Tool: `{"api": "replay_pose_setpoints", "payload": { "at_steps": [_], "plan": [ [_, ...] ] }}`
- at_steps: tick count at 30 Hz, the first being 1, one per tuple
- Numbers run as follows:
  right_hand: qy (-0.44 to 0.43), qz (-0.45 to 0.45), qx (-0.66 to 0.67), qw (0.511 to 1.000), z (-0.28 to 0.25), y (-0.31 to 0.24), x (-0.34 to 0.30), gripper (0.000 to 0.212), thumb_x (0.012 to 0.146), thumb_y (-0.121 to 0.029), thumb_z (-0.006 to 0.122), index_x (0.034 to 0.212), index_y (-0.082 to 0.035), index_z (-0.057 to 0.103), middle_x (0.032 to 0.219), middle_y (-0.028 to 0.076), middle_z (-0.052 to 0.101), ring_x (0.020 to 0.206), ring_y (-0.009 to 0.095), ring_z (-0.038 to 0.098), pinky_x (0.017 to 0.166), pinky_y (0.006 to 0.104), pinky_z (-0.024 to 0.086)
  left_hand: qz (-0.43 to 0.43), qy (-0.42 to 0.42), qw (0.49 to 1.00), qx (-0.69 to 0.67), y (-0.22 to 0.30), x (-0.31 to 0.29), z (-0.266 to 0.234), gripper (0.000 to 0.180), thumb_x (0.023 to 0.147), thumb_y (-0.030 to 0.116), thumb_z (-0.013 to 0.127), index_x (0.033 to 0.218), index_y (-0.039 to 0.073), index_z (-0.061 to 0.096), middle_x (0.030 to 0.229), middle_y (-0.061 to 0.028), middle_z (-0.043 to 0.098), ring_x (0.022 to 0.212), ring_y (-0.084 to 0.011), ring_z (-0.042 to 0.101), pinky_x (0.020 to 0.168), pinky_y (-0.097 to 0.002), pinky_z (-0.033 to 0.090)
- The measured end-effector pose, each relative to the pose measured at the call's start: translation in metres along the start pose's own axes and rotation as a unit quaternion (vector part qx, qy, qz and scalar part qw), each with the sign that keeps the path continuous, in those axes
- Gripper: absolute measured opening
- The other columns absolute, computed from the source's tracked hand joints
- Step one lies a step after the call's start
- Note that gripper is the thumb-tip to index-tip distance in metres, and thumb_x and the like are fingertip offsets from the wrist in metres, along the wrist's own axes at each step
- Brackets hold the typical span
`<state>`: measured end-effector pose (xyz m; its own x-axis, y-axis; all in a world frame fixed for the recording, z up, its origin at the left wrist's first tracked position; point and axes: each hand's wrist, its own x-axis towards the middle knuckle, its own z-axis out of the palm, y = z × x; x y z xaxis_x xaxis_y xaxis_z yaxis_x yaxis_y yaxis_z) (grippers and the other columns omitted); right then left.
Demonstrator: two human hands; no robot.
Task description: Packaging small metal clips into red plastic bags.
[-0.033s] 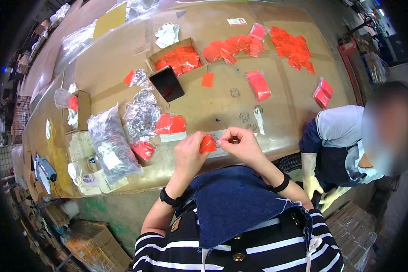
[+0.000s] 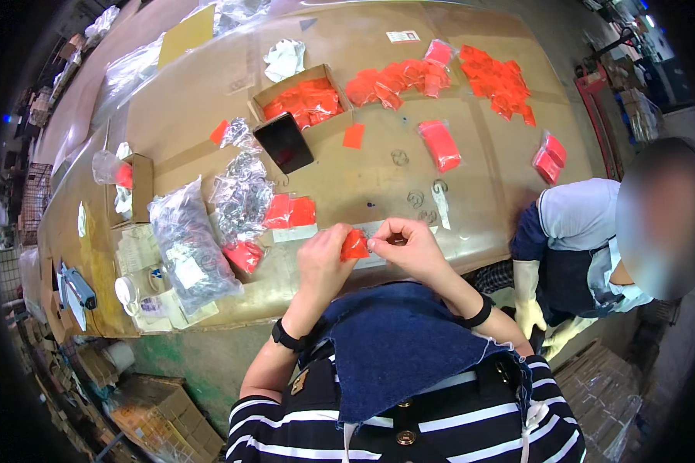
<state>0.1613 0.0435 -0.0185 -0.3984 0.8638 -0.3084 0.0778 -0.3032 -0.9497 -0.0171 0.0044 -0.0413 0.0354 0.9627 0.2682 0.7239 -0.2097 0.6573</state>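
My left hand [image 2: 324, 258] is closed on a small red-orange packet [image 2: 354, 245], held up over the near edge of the table. Beside the packet's right edge, my right hand [image 2: 409, 245] makes a pinch with thumb and forefinger. Whatever is between those fingertips is too small to make out. Red cards [image 2: 292, 211] lie on a white strip just beyond my left hand. Thin metal rings [image 2: 416, 199] rest on the table past my right hand, near a white paper strip [image 2: 441, 204].
A box of red packets [image 2: 305, 100], a dark tablet [image 2: 284, 143] and a heap of clear bags [image 2: 242, 193] stand farther off. A bulging plastic bag [image 2: 193, 243] sits at left. Loose red packets [image 2: 498, 81] cover the far right. A gloved co-worker [image 2: 571, 262] is close on my right.
My right fingertips have shifted very slightly left, against the packet's edge. My left hand and the packet stay nearly still.
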Motion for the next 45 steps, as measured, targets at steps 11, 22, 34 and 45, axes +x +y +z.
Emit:
{"api": "replay_pose_setpoints", "payload": {
  "at_steps": [11, 22, 34, 45],
  "plan": [
    [-0.034, 0.095, 0.09, 0.991, -0.009, -0.023, -0.003, 0.007, 0.089, -0.01, 0.065, 0.086, -0.003, 0.063, 0.074, 0.0, 0.061, 0.062, 0.006, 0.057, 0.055, 0.0211, 0.048, 0.011, 0.0, 1.0, 0.0, 0.001, 0.002, 0.001, 0.033, 0.066, 0.007, 0.076, 0.094, 0.007, 0.059, 0.079, -0.0102, 0.062, 0.07, -0.0298, 0.063, 0.059, -0.0378, 0.049],
    [-0.024, 0.042, -0.001, 0.999, -0.003, -0.016, 0.001, 0.011, 0.085, -0.01, 0.067, 0.08, -0.002, 0.063, 0.072, -0.003, 0.06, 0.065, 0.003, 0.052, 0.059, 0.0209, 0.044, 0.025, 0.013, 1.0, 0.008, 0.001, 0.003, 0.002, 0.032, 0.066, 0.009, 0.076, 0.093, 0.007, 0.058, 0.079, -0.0094, 0.063, 0.07, -0.0287, 0.064, 0.059, -0.0372, 0.049],
    [0.035, -0.059, -0.218, 0.973, 0.011, -0.032, -0.008, 0.016, 0.081, -0.018, 0.073, 0.089, -0.005, 0.068, 0.073, 0.003, 0.055, 0.059, 0.012, 0.052, 0.056, 0.0269, 0.043, -0.096, 0.041, 0.99, -0.09, 0.005, 0.007, 0.002, 0.034, 0.066, 0.009, 0.078, 0.092, 0.008, 0.057, 0.081, -0.0092, 0.061, 0.071, -0.0297, 0.063, 0.06, -0.0358, 0.05],
    [0.059, -0.223, -0.324, 0.917, -0.01, -0.01, 0.008, 0.009, 0.083, -0.009, 0.067, 0.089, -0.004, 0.063, 0.08, 0.008, 0.058, 0.072, 0.022, 0.056, 0.064, 0.0328, 0.046, -0.073, 0.002, 0.981, -0.178, -0.011, -0.001, -0.005, 0.053, 0.076, 0.01, 0.075, 0.125, 0.006, 0.055, 0.111, -0.0106, 0.059, 0.099, -0.0227, 0.058, 0.087, -0.0327, 0.046]
  ]
}}
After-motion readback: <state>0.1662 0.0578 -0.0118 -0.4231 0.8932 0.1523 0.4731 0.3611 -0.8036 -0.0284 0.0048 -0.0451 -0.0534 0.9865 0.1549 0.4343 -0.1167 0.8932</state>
